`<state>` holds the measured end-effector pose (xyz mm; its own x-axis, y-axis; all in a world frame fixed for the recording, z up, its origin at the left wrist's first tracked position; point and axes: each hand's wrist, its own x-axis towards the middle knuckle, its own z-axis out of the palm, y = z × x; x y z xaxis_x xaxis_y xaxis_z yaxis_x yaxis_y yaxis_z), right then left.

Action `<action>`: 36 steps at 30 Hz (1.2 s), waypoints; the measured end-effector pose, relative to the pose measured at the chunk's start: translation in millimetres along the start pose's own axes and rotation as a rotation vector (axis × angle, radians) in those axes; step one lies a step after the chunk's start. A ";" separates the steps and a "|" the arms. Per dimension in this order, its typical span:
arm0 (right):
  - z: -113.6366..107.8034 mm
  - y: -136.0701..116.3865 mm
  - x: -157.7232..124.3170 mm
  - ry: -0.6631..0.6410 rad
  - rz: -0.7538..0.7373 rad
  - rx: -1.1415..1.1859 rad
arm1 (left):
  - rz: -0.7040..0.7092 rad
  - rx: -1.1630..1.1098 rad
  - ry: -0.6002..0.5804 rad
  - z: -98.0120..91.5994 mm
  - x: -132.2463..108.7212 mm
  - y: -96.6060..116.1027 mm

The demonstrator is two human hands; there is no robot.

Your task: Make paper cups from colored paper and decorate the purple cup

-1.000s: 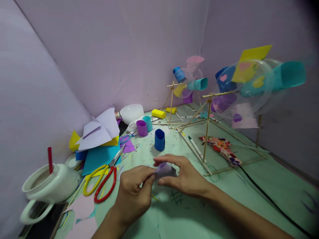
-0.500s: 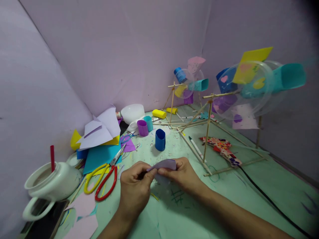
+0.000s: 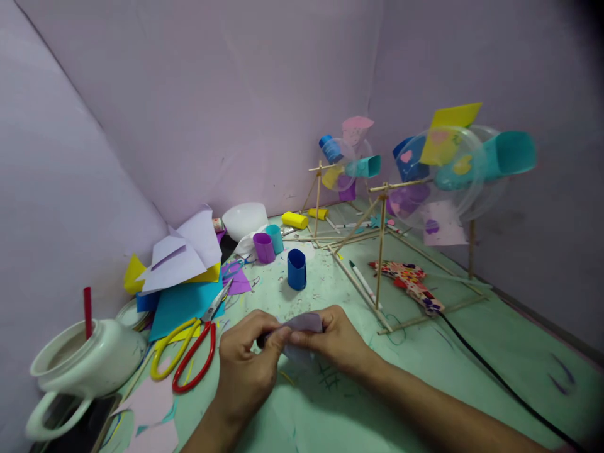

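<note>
A small piece of pale purple paper (image 3: 304,323) is pinched between my two hands above the table, its upper edge curved. My left hand (image 3: 250,365) grips its left end with thumb and fingers. At the other end, my right hand (image 3: 337,343) holds it, thumb in front. The paper's lower part is partly hidden by my thumbs. Just beyond stands a short blue paper tube (image 3: 297,269). Behind that, a purple paper tube (image 3: 263,248) and a teal one (image 3: 274,239) stand side by side. Scissors (image 3: 198,343) with yellow and red handles lie left of my left hand.
Two stick-framed wheels carry paper cups; the nearer wheel (image 3: 457,179) stands at right. A patterned glue gun (image 3: 410,283) with a black cord lies under its frame. At left are a white pot (image 3: 101,362), stacked paper (image 3: 184,251) and pink scraps (image 3: 148,399). A white bowl (image 3: 245,220) sits behind.
The view has shifted slightly, so most things appear a little further left and lower. Both hands keep hold of the paper, whose visible upper edge now looks shorter.
</note>
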<state>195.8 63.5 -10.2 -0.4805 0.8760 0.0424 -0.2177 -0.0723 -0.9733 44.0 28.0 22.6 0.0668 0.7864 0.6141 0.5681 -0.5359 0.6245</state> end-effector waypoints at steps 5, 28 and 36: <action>6.5 2.3 -5.0 -0.021 -0.147 -0.278 | 0.216 0.179 -0.070 -4.3 2.7 8.3; -13.9 11.9 8.4 0.210 0.209 0.091 | -0.760 0.961 -0.578 -87.4 2.4 -80.6; -13.5 10.5 7.0 0.177 0.226 0.112 | -0.811 0.861 -0.440 -112.1 4.8 -80.2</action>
<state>201.7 75.4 -23.1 -0.3738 0.9007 -0.2215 -0.2191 -0.3178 -0.9225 -93.2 40.3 29.6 -0.3777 0.9190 -0.1132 0.9117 0.3905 0.1281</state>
